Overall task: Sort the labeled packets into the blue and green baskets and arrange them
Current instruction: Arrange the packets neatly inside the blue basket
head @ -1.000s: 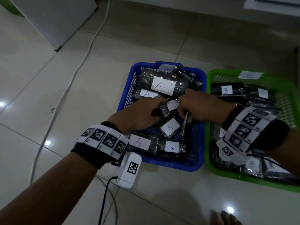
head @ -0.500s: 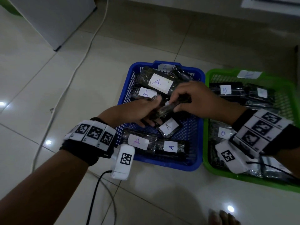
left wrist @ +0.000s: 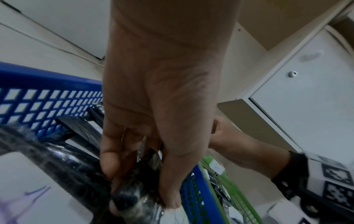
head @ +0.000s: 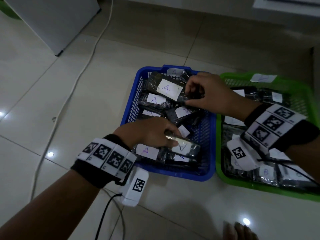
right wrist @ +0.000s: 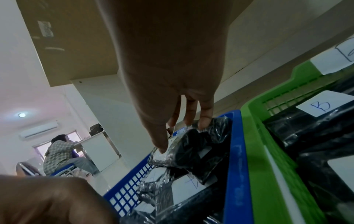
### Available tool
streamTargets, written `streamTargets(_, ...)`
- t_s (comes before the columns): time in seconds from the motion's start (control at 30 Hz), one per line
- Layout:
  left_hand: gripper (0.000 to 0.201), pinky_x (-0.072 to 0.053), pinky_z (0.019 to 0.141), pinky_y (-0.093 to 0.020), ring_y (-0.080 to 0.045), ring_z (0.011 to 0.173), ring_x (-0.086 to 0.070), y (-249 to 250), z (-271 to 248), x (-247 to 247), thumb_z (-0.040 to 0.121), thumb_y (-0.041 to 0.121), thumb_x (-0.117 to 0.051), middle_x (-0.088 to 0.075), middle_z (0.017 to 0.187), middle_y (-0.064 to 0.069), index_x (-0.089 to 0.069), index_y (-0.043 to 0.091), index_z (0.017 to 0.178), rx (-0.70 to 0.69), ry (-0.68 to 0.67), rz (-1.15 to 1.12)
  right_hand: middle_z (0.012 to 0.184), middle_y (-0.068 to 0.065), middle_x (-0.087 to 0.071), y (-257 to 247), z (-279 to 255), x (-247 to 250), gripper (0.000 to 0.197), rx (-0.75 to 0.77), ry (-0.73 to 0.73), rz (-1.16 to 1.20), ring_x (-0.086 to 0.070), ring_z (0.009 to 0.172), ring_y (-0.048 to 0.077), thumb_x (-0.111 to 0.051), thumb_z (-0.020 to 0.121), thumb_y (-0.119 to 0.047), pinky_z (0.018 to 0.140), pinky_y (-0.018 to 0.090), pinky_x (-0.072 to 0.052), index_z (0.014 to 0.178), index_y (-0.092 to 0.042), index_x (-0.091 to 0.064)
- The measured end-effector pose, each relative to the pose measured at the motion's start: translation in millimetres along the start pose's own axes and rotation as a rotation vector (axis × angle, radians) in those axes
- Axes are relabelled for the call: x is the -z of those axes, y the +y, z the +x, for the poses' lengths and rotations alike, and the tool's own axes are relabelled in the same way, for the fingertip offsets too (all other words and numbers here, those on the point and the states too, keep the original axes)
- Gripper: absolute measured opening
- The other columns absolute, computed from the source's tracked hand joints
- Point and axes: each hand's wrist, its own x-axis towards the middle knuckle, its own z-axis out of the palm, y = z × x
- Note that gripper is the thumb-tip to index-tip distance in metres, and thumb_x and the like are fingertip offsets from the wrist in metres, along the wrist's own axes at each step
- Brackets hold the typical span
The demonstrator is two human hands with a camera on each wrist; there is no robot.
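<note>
The blue basket point(head: 173, 174) holds several black packets with white "A" labels. My left hand point(head: 171, 141) grips one A packet point(head: 188, 148) over the basket's near end, above the packets lying there. In the left wrist view my left hand point(left wrist: 139, 171) curls thumb and fingers round that packet's point(left wrist: 132, 195) end. My right hand point(head: 188, 94) pinches the right end of the big A packet point(head: 170, 88) at the basket's far end. The right wrist view shows my right hand point(right wrist: 182, 133) closing thumb and fingers on its crinkled wrap point(right wrist: 191, 150). The green basket point(head: 259, 189) holds "B" packets point(head: 265, 171).
The two baskets stand side by side on a tiled floor. A white cable point(head: 83, 66) runs along the floor at the left, past a white cabinet point(head: 52, 19). Toes point(head: 239, 231) show at the bottom edge. A person point(right wrist: 59, 151) sits in the far background.
Both hands were together on one packet in the middle of the blue basket. My left hand has carried a packet to the near end; my right hand has moved to the big far packet.
</note>
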Motion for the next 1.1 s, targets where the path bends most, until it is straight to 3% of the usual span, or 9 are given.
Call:
streamTargets(0.13, 0.033, -0.046, 0.082, -0.017, -0.003, 0.097, -0.061, 3.8, 3.9, -9.2, 0.090, 0.037, -0.071, -0.065, 0.104, 0.018, -0.069, 0.029, 0.122, 0.017, -0.031, 0.010, 0.111, -0.003, -0.044, 3.1, -4.4, -14.0, 0.054, -0.066, -0.049, -0.118, -0.043, 0.106, 0.020, -0.084, 0.069, -0.033, 0.088, 0.031, -0.043, 0.115, -0.027, -0.056)
streamTargets(0.23, 0.032, -0.052, 0.082, -0.017, -0.001, 0.092, -0.066, 4.2, 3.6, -16.8, 0.084, 0.033, -0.078, -0.072, 0.104, 0.012, -0.072, 0.027, 0.115, 0.015, -0.052, -0.026, 0.126, 0.002, -0.040, 3.3, -8.6, -20.7, 0.070, -0.085, -0.085, -0.149, -0.039, 0.117, 0.023, -0.082, 0.074, -0.036, 0.099, 0.035, -0.041, 0.134, -0.022, -0.048)
streamTargets(0.33, 0.028, -0.051, 0.071, -0.012, 0.002, 0.081, -0.067, 6.3, 2.6, -25.5, 0.080, 0.036, -0.083, -0.075, 0.093, 0.011, -0.076, 0.025, 0.105, 0.008, -0.015, 0.000, 0.131, 0.003, -0.039, 4.4, -7.6, -24.2, 0.075, -0.094, -0.059, -0.141, -0.040, 0.120, 0.022, -0.079, 0.077, -0.035, 0.104, 0.035, -0.040, 0.140, -0.019, -0.043)
streamTargets(0.5, 0.027, -0.054, 0.077, -0.021, 0.002, 0.081, -0.064, 10.2, 0.5, -28.3, 0.079, 0.049, -0.079, -0.070, 0.090, 0.018, -0.078, 0.030, 0.097, -0.046, 0.074, 0.161, 0.133, 0.006, -0.046, 4.6, 2.3, -27.7, 0.069, -0.133, -0.050, -0.185, -0.041, 0.122, 0.026, -0.073, 0.080, -0.044, 0.102, 0.039, -0.037, 0.139, -0.019, -0.046)
streamTargets(0.63, 0.048, -0.050, 0.087, -0.026, -0.005, 0.097, -0.059, 3.0, 0.1, -17.6, 0.078, 0.059, -0.075, -0.062, 0.106, 0.015, -0.068, 0.033, 0.117, 0.009, 0.027, 0.198, 0.129, 0.007, -0.048, 3.9, 3.8, -29.0, 0.065, -0.142, -0.034, -0.176, -0.043, 0.119, 0.027, -0.072, 0.081, -0.042, 0.100, 0.040, -0.039, 0.136, -0.018, -0.047)
streamTargets(0.83, 0.046, -0.052, 0.088, -0.022, -0.005, 0.098, -0.065, -11.5, -1.4, -3.7, 0.085, 0.055, -0.070, -0.070, 0.110, 0.009, -0.067, 0.028, 0.122, 0.093, -0.036, 0.069, 0.117, 0.004, -0.054, -0.3, 2.8, -24.0, 0.075, -0.256, -0.013, -0.012, -0.052, 0.102, 0.014, -0.088, 0.064, -0.035, 0.085, 0.020, -0.043, 0.128, -0.012, -0.056)
streamTargets(0.93, 0.036, -0.049, 0.081, -0.019, -0.004, 0.096, -0.063, -19.3, -2.2, 7.1, 0.095, 0.051, -0.057, -0.070, 0.112, 0.007, -0.067, 0.027, 0.121, 0.110, 0.192, 0.020, 0.104, -0.006, -0.058, -0.9, 1.4, -19.9, 0.072, -0.302, -0.055, 0.091, -0.056, 0.089, 0.005, -0.091, 0.059, -0.029, 0.067, 0.005, -0.041, 0.122, -0.013, -0.061)
streamTargets(1.0, 0.037, -0.044, 0.072, -0.013, -0.001, 0.090, -0.062, -24.0, -1.8, 13.0, 0.099, 0.046, -0.052, -0.069, 0.110, 0.005, -0.063, 0.022, 0.125, 0.113, 0.381, -0.068, 0.104, -0.008, -0.059, -0.5, 0.0, -20.2, 0.073, -0.329, -0.080, 0.127, -0.058, 0.089, 0.005, -0.092, 0.058, -0.030, 0.068, 0.008, -0.043, 0.122, -0.016, -0.060)
streamTargets(1.1, 0.046, -0.046, 0.073, -0.014, -0.003, 0.096, -0.064, -27.7, 4.4, 13.3, 0.098, 0.047, -0.055, -0.068, 0.114, 0.006, -0.052, 0.018, 0.133, 0.149, 0.507, -0.286, 0.104, -0.009, -0.060, -3.8, -2.4, -26.8, 0.075, -0.345, -0.113, 0.170, -0.059, 0.092, 0.006, -0.092, 0.056, -0.034, 0.074, 0.017, -0.050, 0.120, -0.019, -0.058)
